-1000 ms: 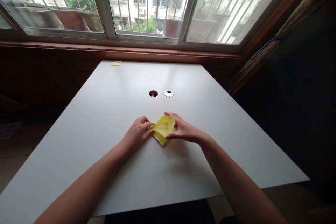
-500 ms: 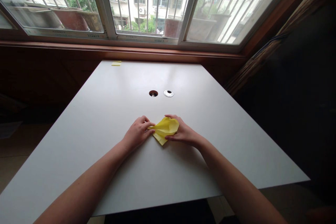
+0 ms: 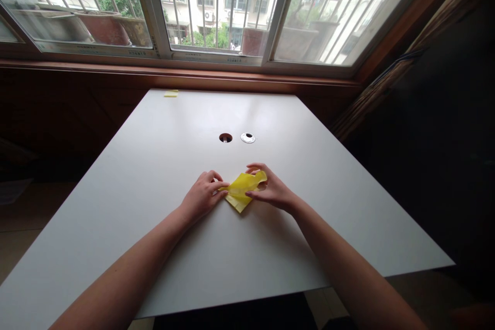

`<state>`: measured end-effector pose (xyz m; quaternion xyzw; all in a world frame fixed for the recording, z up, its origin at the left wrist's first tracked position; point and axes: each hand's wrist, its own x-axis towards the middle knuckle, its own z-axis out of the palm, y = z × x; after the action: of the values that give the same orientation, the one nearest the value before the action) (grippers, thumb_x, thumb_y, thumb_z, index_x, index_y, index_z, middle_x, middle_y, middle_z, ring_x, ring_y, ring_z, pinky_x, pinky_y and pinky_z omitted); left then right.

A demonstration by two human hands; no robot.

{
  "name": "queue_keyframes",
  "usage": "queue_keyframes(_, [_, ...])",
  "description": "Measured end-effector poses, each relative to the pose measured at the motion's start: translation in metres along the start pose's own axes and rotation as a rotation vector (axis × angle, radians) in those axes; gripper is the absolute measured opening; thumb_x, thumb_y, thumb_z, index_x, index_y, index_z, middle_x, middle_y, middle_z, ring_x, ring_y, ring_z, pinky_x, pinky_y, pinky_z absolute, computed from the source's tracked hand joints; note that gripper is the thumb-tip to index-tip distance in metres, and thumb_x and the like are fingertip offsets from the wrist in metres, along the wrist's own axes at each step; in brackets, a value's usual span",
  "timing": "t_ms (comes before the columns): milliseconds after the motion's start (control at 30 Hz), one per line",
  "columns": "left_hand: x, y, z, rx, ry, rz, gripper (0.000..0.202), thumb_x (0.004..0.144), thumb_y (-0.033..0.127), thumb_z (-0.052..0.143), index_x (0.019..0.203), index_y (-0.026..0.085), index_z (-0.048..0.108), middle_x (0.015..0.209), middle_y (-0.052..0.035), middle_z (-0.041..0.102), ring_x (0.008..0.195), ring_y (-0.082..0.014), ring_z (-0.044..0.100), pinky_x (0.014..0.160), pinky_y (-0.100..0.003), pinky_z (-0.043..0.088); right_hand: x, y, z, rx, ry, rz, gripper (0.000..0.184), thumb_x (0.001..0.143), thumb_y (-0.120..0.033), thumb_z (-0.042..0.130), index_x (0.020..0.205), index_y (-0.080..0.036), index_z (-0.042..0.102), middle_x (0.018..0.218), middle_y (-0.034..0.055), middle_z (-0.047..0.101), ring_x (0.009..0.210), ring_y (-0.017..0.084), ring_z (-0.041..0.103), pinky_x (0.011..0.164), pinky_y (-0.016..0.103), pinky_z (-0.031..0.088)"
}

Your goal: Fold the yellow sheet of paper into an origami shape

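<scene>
Paper (image 3: 240, 192), yellow and creased, sits in the head view at the middle of a white table (image 3: 232, 268), between two bare hands; its near corner points toward the person, and its right end is raised and curled. The left hand (image 3: 203, 193) rests on the tabletop, thumb and fingertips pinching the paper's left end; the right hand (image 3: 275, 191) is spread at the other end, thumb and fingers apart around the curled edge, the thumb tip in front of the paper; how firmly it touches, I cannot tell.

Beyond the hands, a round hole (image 3: 225, 137) opens in the tabletop, with a silvery ring (image 3: 243, 139) just to its right; yellow strips (image 3: 170, 94) lie near the far left corner; behind stands a barred window (image 3: 145, 5), with flowerpots (image 3: 106, 28) outside.
</scene>
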<state>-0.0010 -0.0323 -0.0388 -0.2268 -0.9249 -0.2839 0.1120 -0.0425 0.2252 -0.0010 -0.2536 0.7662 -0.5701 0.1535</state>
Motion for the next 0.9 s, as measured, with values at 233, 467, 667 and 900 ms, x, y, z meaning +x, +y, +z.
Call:
queue_keyframes(233, [0.000,0.001,0.002,0.003,-0.003,-0.008,0.024,0.092,0.032,0.059,0.112,0.026,0.071,0.106,-0.0065,0.060,0.095,-0.0211,0.055,0.092,-0.040,0.048,-0.001,-0.006,0.007,-0.062,0.086,-0.033,0.072,0.076,-0.029,0.074,0.138,-0.033,0.038,0.130,0.0066,0.051,0.106,0.021,0.060,0.093,0.043,0.052])
queue_keyframes(467, [0.000,0.003,-0.001,-0.053,0.006,-0.057,0.031,0.092,0.031,0.057,0.121,0.022,0.064,0.105,-0.0077,0.060,0.097,-0.0217,0.057,0.091,-0.038,0.049,0.000,-0.001,0.009,0.005,0.092,-0.028,0.083,0.081,-0.027,0.069,0.148,-0.035,0.021,0.134,0.0076,0.051,0.101,0.020,0.064,0.093,0.043,0.054])
queue_keyframes(667, [0.001,0.007,-0.005,-0.102,-0.014,-0.063,0.032,0.093,0.032,0.055,0.123,0.022,0.059,0.106,-0.0075,0.059,0.086,-0.0180,0.060,0.084,-0.034,0.051,-0.004,0.002,0.007,0.034,0.087,-0.031,0.082,0.082,-0.029,0.068,0.148,-0.034,0.019,0.138,0.0100,0.048,0.106,0.022,0.063,0.094,0.044,0.054])
queue_keyframes(900, [0.001,0.009,-0.005,-0.098,-0.067,-0.036,0.022,0.092,0.031,0.057,0.111,0.022,0.059,0.097,-0.0036,0.061,0.077,-0.0152,0.060,0.077,-0.030,0.051,-0.003,0.011,0.014,-0.042,0.145,-0.108,0.101,0.077,-0.039,0.075,0.152,-0.035,0.008,0.140,0.0121,0.045,0.106,0.024,0.063,0.092,0.047,0.056])
